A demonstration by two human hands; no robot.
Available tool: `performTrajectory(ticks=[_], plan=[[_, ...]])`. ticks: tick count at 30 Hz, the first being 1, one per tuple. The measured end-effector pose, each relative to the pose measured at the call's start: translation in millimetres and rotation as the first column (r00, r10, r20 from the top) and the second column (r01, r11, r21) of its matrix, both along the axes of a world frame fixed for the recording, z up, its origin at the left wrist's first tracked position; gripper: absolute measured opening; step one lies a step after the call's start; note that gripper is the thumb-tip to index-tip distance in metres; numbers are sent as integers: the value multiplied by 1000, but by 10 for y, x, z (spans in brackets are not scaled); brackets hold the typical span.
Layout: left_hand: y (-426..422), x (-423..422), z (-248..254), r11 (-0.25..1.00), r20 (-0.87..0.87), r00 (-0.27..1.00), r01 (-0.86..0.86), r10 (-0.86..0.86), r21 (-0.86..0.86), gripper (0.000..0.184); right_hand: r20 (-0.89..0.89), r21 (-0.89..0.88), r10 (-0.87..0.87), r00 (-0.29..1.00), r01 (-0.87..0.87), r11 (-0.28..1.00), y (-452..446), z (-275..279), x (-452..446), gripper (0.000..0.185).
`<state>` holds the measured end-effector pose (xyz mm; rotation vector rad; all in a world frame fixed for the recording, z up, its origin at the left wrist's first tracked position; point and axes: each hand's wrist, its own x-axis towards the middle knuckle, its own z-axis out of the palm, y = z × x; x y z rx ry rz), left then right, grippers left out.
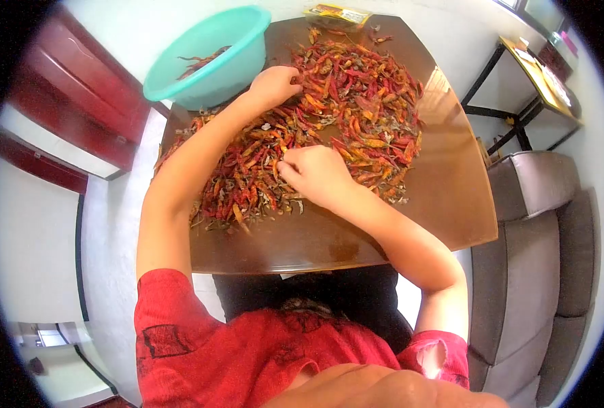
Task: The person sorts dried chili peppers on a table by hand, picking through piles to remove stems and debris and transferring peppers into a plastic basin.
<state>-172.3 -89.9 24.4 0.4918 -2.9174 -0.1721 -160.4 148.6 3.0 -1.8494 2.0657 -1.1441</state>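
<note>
Both hands are over the desk (444,211), well apart from each other, the backs mostly uppermost. The left hand (274,86) lies farther from the desk's near edge, its fingers curled downward; the left arm (200,156) reaches along the desk's left side, bent gently at the elbow. The right hand (319,175) is closer to the near edge, fingers folded under. The right forearm (400,221) slants inward over that edge, its elbow bent more sharply just outside the desk. The torso (295,347) is before the near edge. Both sets of fingertips are largely hidden.
</note>
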Motion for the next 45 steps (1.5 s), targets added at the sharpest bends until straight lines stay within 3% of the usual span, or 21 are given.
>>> performTrajectory(ticks=[2,3,5,6,8,12,13,16,20,24,27,28,30,32,34,39,41,42,43,44,45], plan=[[12,134,83,1000,-61,998,-19,19,-5,34,52,-9,-6,999,7,1000,10,32,-46,28],[1,220,101,936,-64,996,-42,69,350,34,111,24,-21,994,18,1000,2,42,-75,28],[174,522,301,488,15,994,-68,111,870,33,231,39,-25,973,16,999,-42,-3,-129,29],[331,679,324,254,-1,986,-42,167,966,29,317,55,-12,948,-6,998,-71,-62,-159,28],[527,996,354,-39,-44,991,49,124,998,27,435,-12,16,900,-12,1000,-107,-136,-176,25],[851,1502,235,-335,-76,986,123,150,934,26,728,-74,91,679,-54,996,-105,-66,-122,17],[910,1586,204,-359,-78,984,131,158,924,25,822,-66,109,559,-98,993,-63,10,-106,15],[1006,1740,88,-409,-66,981,138,185,902,25,899,-45,105,426,-148,988,-12,142,-72,18],[1073,1779,-26,-361,-59,989,106,138,926,23,896,-4,73,437,-158,987,-16,166,17,19],[1100,1793,8,-250,-79,996,67,-36,966,22,900,52,76,429,-278,959,-13,118,1,19],[1103,1835,88,-53,-29,996,24,-90,998,19,894,32,115,433,-318,948,-3,91,-47,16],[1087,1843,69,-57,-25,996,20,-87,998,19,883,68,112,456,-359,931,14,119,-59,14],[1066,1842,29,94,17,987,-2,-161,996,18,871,104,109,480,-397,912,5,94,-62,13],[1076,1842,8,107,11,987,6,-160,994,20,575,-17,300,761,-356,934,-36,-1,-54,15],[1095,1830,11,186,4,984,30,-180,982,28,612,35,274,742,-372,928,-7,79,-50,17],[1226,1800,20,74,-150,986,156,-73,985,36,790,88,149,594,-350,933,50,262,32,20],[1271,1763,-22,83,-211,977,208,29,975,37,592,-180,224,774,-144,973,47,231,97,20],[1294,1753,-14,83,-211,977,208,24,975,37,592,-181,221,775,-139,974,39,216,11,20],[1326,1751,1,-90,-256,964,261,68,961,37,366,-226,43,930,44,973,12,208,-154,20],[1353,1748,22,-259,-292,949,313,118,914,36,125,-311,-175,977,206,928,12,214,-270,21],[1371,1744,68,-354,-283,938,338,198,872,33,154,-285,-239,959,274,919,27,303,-306,21]])
